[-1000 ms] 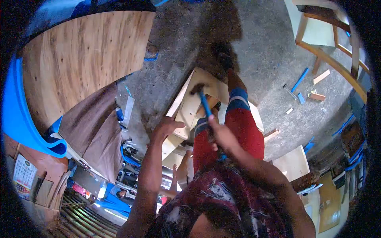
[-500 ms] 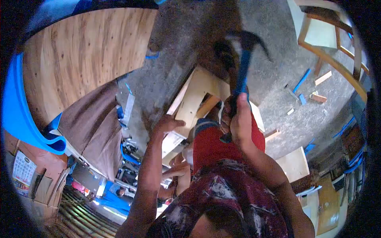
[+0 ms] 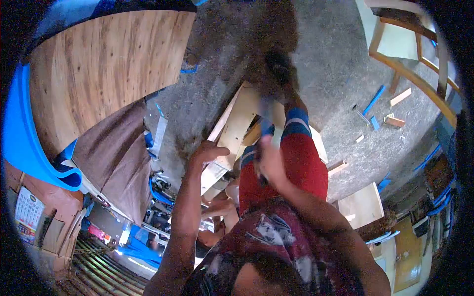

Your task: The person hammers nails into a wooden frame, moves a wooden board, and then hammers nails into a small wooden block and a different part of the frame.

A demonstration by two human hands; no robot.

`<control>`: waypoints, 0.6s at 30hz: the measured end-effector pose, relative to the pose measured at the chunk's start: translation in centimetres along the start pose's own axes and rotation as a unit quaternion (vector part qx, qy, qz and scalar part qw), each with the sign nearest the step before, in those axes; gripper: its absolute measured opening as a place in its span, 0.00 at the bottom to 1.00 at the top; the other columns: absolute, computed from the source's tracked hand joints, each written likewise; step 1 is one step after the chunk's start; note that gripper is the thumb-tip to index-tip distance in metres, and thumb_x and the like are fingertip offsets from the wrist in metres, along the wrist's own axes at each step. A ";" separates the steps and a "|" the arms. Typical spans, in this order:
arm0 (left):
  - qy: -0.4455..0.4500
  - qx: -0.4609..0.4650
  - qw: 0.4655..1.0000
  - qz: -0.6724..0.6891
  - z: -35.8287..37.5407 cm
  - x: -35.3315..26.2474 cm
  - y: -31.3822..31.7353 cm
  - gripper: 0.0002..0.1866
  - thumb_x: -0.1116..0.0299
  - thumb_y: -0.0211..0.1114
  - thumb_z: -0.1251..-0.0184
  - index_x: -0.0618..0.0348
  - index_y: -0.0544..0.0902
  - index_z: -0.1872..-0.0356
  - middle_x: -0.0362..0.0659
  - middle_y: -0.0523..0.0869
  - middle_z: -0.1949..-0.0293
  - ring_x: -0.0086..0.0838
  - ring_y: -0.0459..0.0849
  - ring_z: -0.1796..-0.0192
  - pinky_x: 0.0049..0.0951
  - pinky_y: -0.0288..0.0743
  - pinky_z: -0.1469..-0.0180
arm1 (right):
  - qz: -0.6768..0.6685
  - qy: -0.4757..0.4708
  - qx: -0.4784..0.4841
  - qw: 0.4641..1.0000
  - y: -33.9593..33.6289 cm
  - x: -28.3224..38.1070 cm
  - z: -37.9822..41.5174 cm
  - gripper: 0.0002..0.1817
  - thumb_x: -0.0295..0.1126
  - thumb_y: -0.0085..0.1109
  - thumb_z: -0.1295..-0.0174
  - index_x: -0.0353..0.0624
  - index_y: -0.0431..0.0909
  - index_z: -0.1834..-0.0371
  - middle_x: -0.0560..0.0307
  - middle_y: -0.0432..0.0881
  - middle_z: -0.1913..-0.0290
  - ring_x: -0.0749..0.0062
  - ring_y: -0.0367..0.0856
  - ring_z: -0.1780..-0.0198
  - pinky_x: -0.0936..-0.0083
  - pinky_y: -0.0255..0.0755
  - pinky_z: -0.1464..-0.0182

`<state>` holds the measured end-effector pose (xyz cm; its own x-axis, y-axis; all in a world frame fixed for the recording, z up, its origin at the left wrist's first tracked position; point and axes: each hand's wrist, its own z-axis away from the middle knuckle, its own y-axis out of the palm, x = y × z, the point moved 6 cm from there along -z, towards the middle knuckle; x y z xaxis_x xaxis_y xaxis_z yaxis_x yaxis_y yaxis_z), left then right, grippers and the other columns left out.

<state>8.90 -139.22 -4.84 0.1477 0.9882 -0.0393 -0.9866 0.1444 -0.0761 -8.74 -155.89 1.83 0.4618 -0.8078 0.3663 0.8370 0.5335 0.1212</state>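
A pale wooden box-like frame [image 3: 236, 127] with an opening in its face stands in front of my legs. My left hand [image 3: 211, 153] grips its near left edge, thumb lying across the top and the other fingers mostly hidden behind. In my right hand [image 3: 270, 162] is a hammer [image 3: 266, 116] with a blue shaft, held over the frame's right side. Motion smears the hammer, and its head shows only as a blur close to the frame.
A wood-grain board [image 3: 113, 69] stands on the left beside brown cloth [image 3: 116, 158]. Another person's arm [image 3: 222, 209] is below my left forearm. Wood offcuts [image 3: 401, 96] and a second hammer [image 3: 362, 114] lie on the floor to the right, near a wooden chair frame [image 3: 405, 66].
My right hand has swung the hammer down and left from its raised position toward the frame. The left hand keeps its hold on the frame's edge.
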 end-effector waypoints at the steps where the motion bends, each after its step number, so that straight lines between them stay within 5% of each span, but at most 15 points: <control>1: -0.009 0.008 1.000 -0.010 0.3 -0.1 -0.1 0.28 0.52 0.73 0.61 0.68 0.84 0.65 0.51 0.85 0.69 0.36 0.82 0.68 0.36 0.75 0.61 | -0.009 0.236 0.178 0.955 1.6 -3.8 0.9 0.29 0.63 0.37 0.35 0.47 0.66 0.75 0.63 0.66 0.85 0.74 0.61 0.89 0.75 0.57 0.86; 4: -0.029 0.002 0.998 -0.047 0.3 -1.2 -0.4 0.28 0.51 0.72 0.60 0.68 0.83 0.64 0.51 0.85 0.69 0.36 0.82 0.68 0.37 0.75 0.61 | -0.107 0.306 0.113 0.939 -1.4 -2.1 1.3 0.29 0.63 0.36 0.35 0.47 0.66 0.75 0.63 0.66 0.85 0.75 0.62 0.89 0.76 0.58 0.86; 5: -0.058 -0.006 0.996 -0.075 1.2 -0.8 -0.3 0.28 0.51 0.72 0.59 0.68 0.83 0.64 0.52 0.85 0.69 0.37 0.82 0.68 0.37 0.75 0.61 | -0.056 0.163 0.065 0.983 -3.0 2.3 0.5 0.29 0.64 0.36 0.36 0.48 0.65 0.75 0.65 0.63 0.86 0.77 0.59 0.90 0.78 0.56 0.88; 6: -0.056 -0.009 0.998 0.018 2.7 -1.7 -0.1 0.30 0.49 0.71 0.59 0.68 0.83 0.63 0.53 0.85 0.69 0.38 0.83 0.67 0.38 0.75 0.60 | -0.099 0.115 0.011 0.988 -3.8 5.0 0.2 0.29 0.65 0.36 0.36 0.50 0.64 0.76 0.67 0.60 0.87 0.79 0.57 0.91 0.80 0.53 0.89; 8: -0.030 -0.020 0.987 -0.157 3.0 -4.0 -1.2 0.30 0.48 0.70 0.58 0.69 0.82 0.63 0.54 0.85 0.69 0.40 0.83 0.65 0.38 0.74 0.59 | -0.261 0.047 -0.024 0.964 -3.8 10.8 -0.2 0.29 0.65 0.34 0.36 0.51 0.62 0.78 0.67 0.60 0.89 0.80 0.55 0.92 0.81 0.50 0.90; 10: -0.014 -0.016 0.989 -0.150 2.1 -1.6 -0.3 0.31 0.48 0.70 0.58 0.70 0.82 0.62 0.55 0.85 0.66 0.41 0.83 0.62 0.38 0.74 0.58 | -0.281 -0.019 0.013 0.960 -2.6 12.4 -0.5 0.28 0.63 0.33 0.34 0.51 0.63 0.78 0.67 0.60 0.89 0.79 0.56 0.93 0.79 0.52 0.90; 14: -0.026 0.017 0.994 -0.101 0.1 -0.3 0.1 0.30 0.50 0.69 0.59 0.68 0.82 0.61 0.56 0.85 0.63 0.42 0.83 0.61 0.37 0.75 0.56 | 0.098 -0.077 0.110 0.986 1.3 5.8 -1.2 0.29 0.56 0.35 0.31 0.44 0.68 0.80 0.62 0.67 0.86 0.74 0.63 0.90 0.74 0.58 0.86; 16: -0.036 0.035 0.992 -0.118 -1.0 2.0 1.3 0.30 0.50 0.69 0.59 0.67 0.83 0.61 0.57 0.85 0.63 0.42 0.83 0.61 0.37 0.75 0.56 | 0.138 0.185 0.220 0.948 2.0 0.1 -0.7 0.30 0.59 0.34 0.32 0.43 0.66 0.77 0.61 0.64 0.87 0.73 0.62 0.92 0.76 0.58 0.88; 18: 0.003 0.028 1.000 0.004 -1.4 2.6 1.3 0.31 0.48 0.67 0.60 0.67 0.83 0.60 0.56 0.85 0.63 0.43 0.84 0.61 0.37 0.75 0.56 | 0.102 0.202 0.186 0.956 1.1 1.2 -0.1 0.31 0.60 0.34 0.33 0.43 0.66 0.77 0.61 0.64 0.87 0.74 0.61 0.92 0.76 0.57 0.88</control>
<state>8.07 -136.57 -6.43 0.1391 0.9892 -0.0459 -0.9902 0.1384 -0.0194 -7.23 -156.34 2.31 0.7427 -0.6684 0.0397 0.5899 0.6812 0.4336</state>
